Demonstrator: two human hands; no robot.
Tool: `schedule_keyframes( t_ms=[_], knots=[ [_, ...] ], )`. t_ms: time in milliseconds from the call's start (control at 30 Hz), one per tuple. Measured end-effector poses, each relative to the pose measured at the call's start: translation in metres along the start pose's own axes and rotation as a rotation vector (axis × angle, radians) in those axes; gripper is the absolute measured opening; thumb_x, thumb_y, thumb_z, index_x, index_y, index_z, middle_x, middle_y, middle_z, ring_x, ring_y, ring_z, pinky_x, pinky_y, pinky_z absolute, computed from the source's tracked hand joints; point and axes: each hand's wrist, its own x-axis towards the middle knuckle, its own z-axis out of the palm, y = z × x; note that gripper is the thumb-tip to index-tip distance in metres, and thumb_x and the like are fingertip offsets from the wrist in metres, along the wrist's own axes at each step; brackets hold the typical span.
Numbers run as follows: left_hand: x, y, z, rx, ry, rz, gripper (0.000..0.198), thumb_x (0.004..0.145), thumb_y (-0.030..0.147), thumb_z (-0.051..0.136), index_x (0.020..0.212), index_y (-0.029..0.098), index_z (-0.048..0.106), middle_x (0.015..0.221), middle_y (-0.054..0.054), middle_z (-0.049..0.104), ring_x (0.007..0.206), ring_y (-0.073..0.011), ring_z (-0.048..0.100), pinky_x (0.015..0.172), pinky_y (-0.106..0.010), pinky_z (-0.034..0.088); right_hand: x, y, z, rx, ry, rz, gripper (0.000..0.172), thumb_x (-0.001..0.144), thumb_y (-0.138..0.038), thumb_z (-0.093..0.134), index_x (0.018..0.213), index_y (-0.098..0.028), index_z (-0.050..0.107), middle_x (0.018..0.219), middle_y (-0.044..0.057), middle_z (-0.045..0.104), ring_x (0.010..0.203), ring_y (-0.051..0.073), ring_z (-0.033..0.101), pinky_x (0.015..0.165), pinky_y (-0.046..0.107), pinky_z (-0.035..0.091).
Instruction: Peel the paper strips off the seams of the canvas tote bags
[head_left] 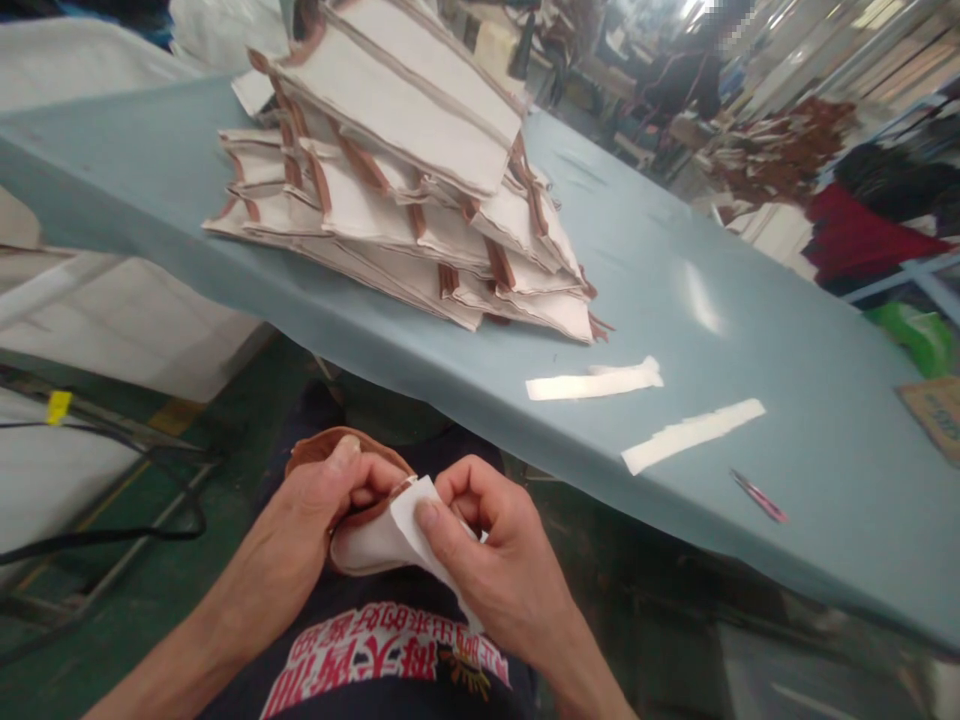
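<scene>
Above my lap, in front of the table, I hold a fabric piece (367,552) with a white face and a brown edge. My left hand (330,490) is closed on its brown part, thumb and fingers pinched near the edge. A white strip (412,510) is pinched between the thumb and fingers of my right hand (487,540). The strip's upper end touches the fabric piece's edge beside my left fingertips. Part of the strip is hidden behind my right hand.
A blue-covered table (465,375) runs across the view. On it are a stack of white panels with brown trim (405,190), two white strips (694,435) and small pink-handled tweezers or snips (757,495). A metal frame (112,560) stands at left; a person (682,75) is far back.
</scene>
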Motion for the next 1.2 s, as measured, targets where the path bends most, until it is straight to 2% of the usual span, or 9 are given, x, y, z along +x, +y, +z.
schedule_keyframes(
  t_ms=[100,133,333,467,600,733,800,933,1200],
  knots=[
    [0.0,-0.003,0.0,-0.139,-0.088,-0.083,0.08,0.103,0.095,0.051,0.077,0.027,0.085,0.085,-0.007,0.087,0.072,-0.0256,0.076,0.065,-0.032,0.057,0.0,0.001,0.0,0.021,-0.014,0.016,0.024,0.096,-0.041,0.072,0.083,-0.023,0.062,0.061,-0.007,0.056,0.054,0.009,0.043,0.051,0.023,0.03],
    [0.0,-0.004,-0.001,-0.148,-0.08,-0.084,0.08,0.104,0.094,0.051,0.077,0.027,0.085,0.086,-0.007,0.087,0.072,-0.0252,0.076,0.066,-0.032,0.056,0.0,0.001,-0.001,0.027,-0.019,0.023,0.025,0.096,-0.042,0.071,0.083,-0.023,0.061,0.061,-0.007,0.056,0.054,0.009,0.042,0.051,0.022,0.031],
    [0.0,-0.006,-0.002,-0.037,-0.095,-0.026,0.08,0.11,0.088,0.045,0.08,0.028,0.088,0.091,-0.007,0.088,0.076,-0.0256,0.076,0.068,-0.032,0.055,0.0,0.004,-0.003,0.037,-0.038,0.055,0.024,0.096,-0.042,0.072,0.084,-0.023,0.062,0.063,-0.007,0.055,0.056,0.01,0.043,0.052,0.022,0.03],
    [-0.001,0.002,0.002,-0.03,-0.114,-0.02,0.064,0.108,0.076,0.059,0.079,0.027,0.089,0.08,-0.005,0.086,0.069,-0.0238,0.073,0.062,-0.03,0.052,0.002,0.007,-0.005,0.068,-0.07,0.075,0.023,0.095,-0.042,0.071,0.085,-0.024,0.062,0.065,-0.007,0.055,0.057,0.01,0.043,0.052,0.022,0.031],
    [-0.002,0.006,0.003,0.029,-0.101,0.045,0.067,0.108,0.076,0.062,0.075,0.023,0.088,0.072,-0.006,0.081,0.064,-0.0215,0.07,0.058,-0.027,0.053,0.002,0.01,-0.004,0.085,-0.068,0.101,0.024,0.095,-0.042,0.073,0.085,-0.024,0.061,0.064,-0.008,0.056,0.056,0.009,0.042,0.051,0.022,0.03],
    [-0.002,0.009,0.004,0.054,-0.104,0.045,0.042,0.097,0.059,0.084,0.077,0.022,0.087,0.068,0.0,0.076,0.055,-0.014,0.06,0.05,-0.02,0.046,0.002,0.012,-0.003,0.104,-0.087,0.096,0.028,0.097,-0.044,0.075,0.085,-0.024,0.059,0.061,-0.009,0.055,0.053,0.008,0.038,0.051,0.023,0.027],
    [-0.002,0.013,0.007,0.048,-0.107,0.035,0.031,0.091,0.049,0.088,0.076,0.022,0.086,0.069,0.001,0.076,0.056,-0.0126,0.061,0.051,-0.017,0.048,0.002,0.014,-0.003,0.114,-0.09,0.091,0.028,0.098,-0.043,0.075,0.084,-0.024,0.059,0.061,-0.01,0.055,0.053,0.008,0.038,0.051,0.024,0.025],
    [-0.002,0.02,0.011,0.081,-0.105,0.035,0.028,0.086,0.046,0.087,0.073,0.021,0.084,0.066,0.0,0.075,0.055,-0.0126,0.063,0.05,-0.015,0.049,0.002,0.017,-0.003,0.114,-0.082,0.096,0.029,0.098,-0.043,0.075,0.083,-0.025,0.057,0.06,-0.01,0.055,0.052,0.008,0.039,0.05,0.024,0.025],
    [-0.004,0.019,0.007,0.154,-0.15,0.071,0.028,0.094,0.045,0.082,0.078,0.022,0.084,0.069,0.001,0.078,0.058,-0.013,0.067,0.053,-0.015,0.052,0.003,0.02,-0.003,0.133,-0.095,0.093,0.029,0.098,-0.045,0.075,0.085,-0.024,0.059,0.061,-0.008,0.057,0.052,0.009,0.039,0.05,0.023,0.028]
  ],
)
